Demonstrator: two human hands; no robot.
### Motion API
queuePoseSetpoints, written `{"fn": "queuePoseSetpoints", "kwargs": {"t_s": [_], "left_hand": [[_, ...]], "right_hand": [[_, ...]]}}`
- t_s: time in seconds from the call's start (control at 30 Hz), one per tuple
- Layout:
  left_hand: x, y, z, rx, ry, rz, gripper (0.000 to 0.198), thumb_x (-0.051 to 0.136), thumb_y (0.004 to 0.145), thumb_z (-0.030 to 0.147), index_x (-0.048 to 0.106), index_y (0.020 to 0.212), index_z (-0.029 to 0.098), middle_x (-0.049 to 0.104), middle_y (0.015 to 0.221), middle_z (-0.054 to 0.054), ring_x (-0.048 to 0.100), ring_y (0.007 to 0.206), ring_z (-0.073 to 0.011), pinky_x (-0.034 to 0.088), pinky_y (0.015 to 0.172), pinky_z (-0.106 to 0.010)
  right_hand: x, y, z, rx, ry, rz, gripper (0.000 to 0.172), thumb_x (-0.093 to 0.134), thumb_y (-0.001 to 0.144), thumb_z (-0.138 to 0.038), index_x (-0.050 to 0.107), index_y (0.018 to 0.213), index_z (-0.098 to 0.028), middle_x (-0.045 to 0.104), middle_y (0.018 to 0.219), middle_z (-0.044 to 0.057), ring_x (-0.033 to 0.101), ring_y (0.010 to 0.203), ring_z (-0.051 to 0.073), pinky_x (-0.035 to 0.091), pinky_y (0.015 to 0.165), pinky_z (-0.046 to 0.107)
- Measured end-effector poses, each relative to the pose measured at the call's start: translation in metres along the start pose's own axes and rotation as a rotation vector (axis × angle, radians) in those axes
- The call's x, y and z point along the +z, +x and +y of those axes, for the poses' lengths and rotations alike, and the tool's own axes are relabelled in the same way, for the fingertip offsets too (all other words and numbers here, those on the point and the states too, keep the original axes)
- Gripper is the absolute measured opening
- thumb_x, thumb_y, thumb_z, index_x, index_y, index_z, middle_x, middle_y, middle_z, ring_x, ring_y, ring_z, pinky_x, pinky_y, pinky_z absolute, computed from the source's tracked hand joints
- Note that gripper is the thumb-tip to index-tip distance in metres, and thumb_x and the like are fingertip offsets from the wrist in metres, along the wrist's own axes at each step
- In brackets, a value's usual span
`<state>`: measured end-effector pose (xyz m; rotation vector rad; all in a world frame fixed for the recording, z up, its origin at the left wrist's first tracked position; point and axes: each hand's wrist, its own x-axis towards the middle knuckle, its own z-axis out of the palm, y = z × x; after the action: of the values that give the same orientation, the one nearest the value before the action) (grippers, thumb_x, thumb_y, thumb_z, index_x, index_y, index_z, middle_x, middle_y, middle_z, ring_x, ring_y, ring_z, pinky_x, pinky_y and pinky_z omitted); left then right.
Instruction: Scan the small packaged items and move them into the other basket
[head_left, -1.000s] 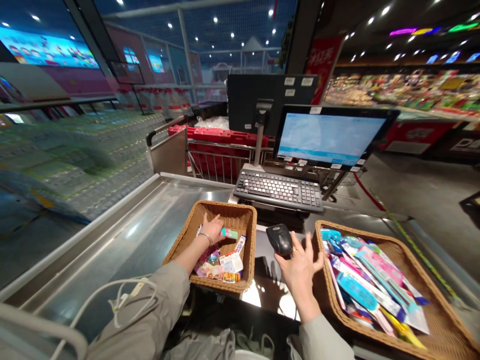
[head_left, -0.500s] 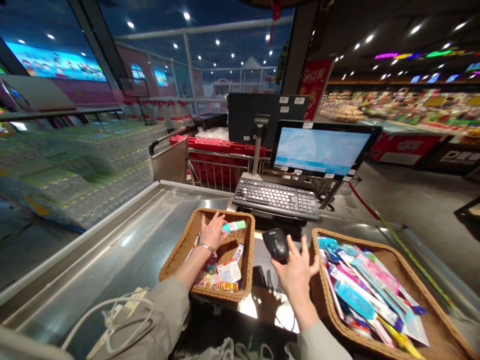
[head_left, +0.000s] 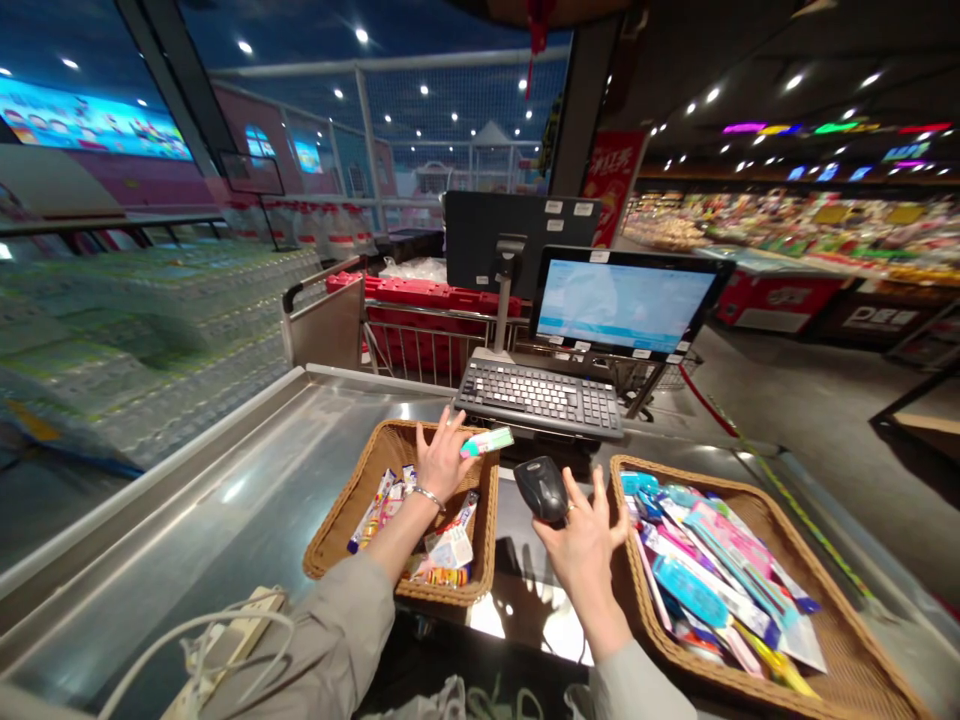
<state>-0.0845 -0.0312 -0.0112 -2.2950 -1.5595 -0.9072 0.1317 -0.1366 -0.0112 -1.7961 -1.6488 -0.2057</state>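
Observation:
My left hand pinches a small teal, pink and pale green pack between thumb and fingers. It hovers over the right side of a wicker basket that holds several small wrapped packets. In my right hand is a black barcode scanner, gripped mainly by the thumb and index finger while the other fingers spread. The pack's end points toward the scanner, with a gap between them. To the right, a second wicker basket carries several toothbrush-like packs and blue cases.
Behind the baskets are a keyboard and a lit screen, with another monitor turned away. A power strip with white cables lies at the lower left on the metal counter. A shopping cart stands beyond.
My left hand has moved right and slightly up with the pack, bringing it closer to the scanner. The view has shifted a little; my right hand keeps hold of the scanner.

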Motion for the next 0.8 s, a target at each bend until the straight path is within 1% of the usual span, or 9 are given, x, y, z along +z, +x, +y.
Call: {"fn": "queuePoseSetpoints", "kwargs": {"t_s": [0.1, 0.2, 0.3, 0.43, 0.57, 0.7, 0.8], "left_hand": [[0.003, 0.001, 0.005, 0.010, -0.013, 0.020, 0.024, 0.068, 0.082, 0.027, 0.062, 0.105, 0.024, 0.053, 0.142, -0.010, 0.036, 0.140, -0.0330, 0.015, 0.112, -0.072], [0.007, 0.001, 0.008, 0.014, -0.027, 0.037, 0.025, 0.067, 0.082, 0.029, 0.062, 0.106, 0.024, 0.054, 0.141, -0.010, 0.038, 0.139, -0.0320, 0.014, 0.113, -0.070], [0.009, 0.001, 0.012, 0.013, -0.032, 0.048, 0.025, 0.067, 0.082, 0.029, 0.062, 0.106, 0.024, 0.055, 0.140, -0.010, 0.038, 0.139, -0.0316, 0.013, 0.114, -0.070], [0.010, 0.001, 0.015, 0.017, -0.035, 0.050, 0.025, 0.068, 0.081, 0.028, 0.062, 0.106, 0.024, 0.056, 0.139, -0.010, 0.038, 0.139, -0.0315, 0.014, 0.114, -0.070], [0.010, 0.001, 0.016, 0.028, -0.029, 0.052, 0.026, 0.068, 0.081, 0.029, 0.063, 0.106, 0.024, 0.057, 0.139, -0.010, 0.037, 0.140, -0.0314, 0.012, 0.114, -0.070], [0.008, 0.002, 0.018, 0.037, -0.030, 0.048, 0.026, 0.068, 0.081, 0.028, 0.063, 0.106, 0.024, 0.057, 0.138, -0.011, 0.038, 0.139, -0.0315, 0.012, 0.114, -0.070], [0.007, 0.003, 0.020, 0.042, -0.035, 0.050, 0.027, 0.068, 0.081, 0.029, 0.063, 0.107, 0.025, 0.058, 0.137, -0.010, 0.038, 0.139, -0.0317, 0.012, 0.114, -0.070]], "right_hand": [[-0.001, -0.001, 0.000, 0.003, 0.015, -0.013, 0.018, 0.059, 0.073, -0.031, 0.072, 0.085, -0.026, 0.064, 0.127, 0.002, 0.029, 0.140, 0.033, 0.009, 0.108, 0.062], [0.000, -0.002, 0.001, -0.015, 0.029, -0.046, 0.021, 0.060, 0.072, -0.032, 0.072, 0.088, -0.027, 0.063, 0.128, 0.003, 0.028, 0.140, 0.035, 0.008, 0.107, 0.064], [0.001, -0.004, 0.003, -0.037, 0.032, -0.063, 0.020, 0.060, 0.072, -0.032, 0.072, 0.087, -0.026, 0.062, 0.130, 0.004, 0.027, 0.140, 0.036, 0.008, 0.105, 0.066], [0.001, -0.006, 0.002, -0.058, 0.040, -0.055, 0.018, 0.061, 0.072, -0.031, 0.071, 0.086, -0.027, 0.062, 0.130, 0.004, 0.026, 0.141, 0.036, 0.009, 0.105, 0.067], [-0.003, -0.007, -0.002, -0.065, 0.053, -0.050, 0.017, 0.062, 0.072, -0.030, 0.071, 0.086, -0.027, 0.063, 0.129, 0.002, 0.028, 0.141, 0.035, 0.010, 0.106, 0.066], [-0.010, -0.007, -0.009, -0.062, 0.037, -0.049, 0.018, 0.059, 0.073, -0.028, 0.071, 0.086, -0.025, 0.063, 0.128, 0.005, 0.029, 0.140, 0.034, 0.011, 0.107, 0.065], [-0.014, -0.007, -0.012, -0.054, 0.047, -0.057, 0.016, 0.059, 0.073, -0.028, 0.071, 0.084, -0.026, 0.064, 0.126, 0.003, 0.030, 0.140, 0.033, 0.009, 0.108, 0.064]]}}
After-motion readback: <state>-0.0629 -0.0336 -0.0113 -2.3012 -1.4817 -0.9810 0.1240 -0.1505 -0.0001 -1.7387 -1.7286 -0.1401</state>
